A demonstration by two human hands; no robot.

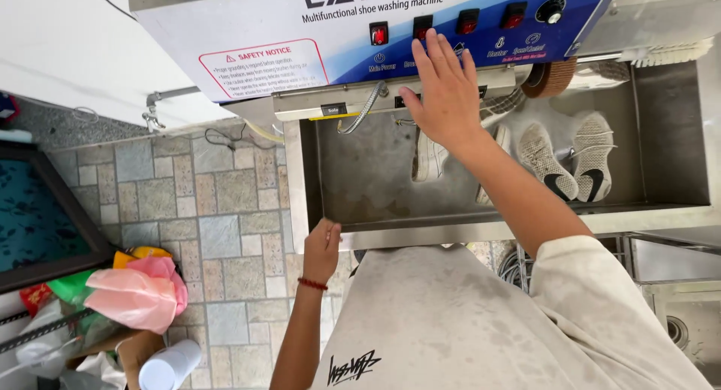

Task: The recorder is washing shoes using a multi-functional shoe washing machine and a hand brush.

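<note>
Right hand [444, 89] is raised with flat palm and fingers spread wide, holding nothing, near the blue and white panel [360, 29] with its row of rocker switches [423, 26] and one black knob [550, 10]. Left hand [323, 249] rests with fingers curled on the front rim of the steel basin [375, 232]; whether it grips the rim cannot be told. Inside the dull, water-marked basin lie knit mesh sneakers [567, 161] with dark soles, beside a white shoe [429, 157] partly hidden behind the right wrist. A round brown brush [552, 78] and a white bristle brush [668, 53] hang above them. The basin's left half is bare metal. Left of the machine lies grey tiled floor [218, 210], with pink bags [139, 292] at its edge.
</note>
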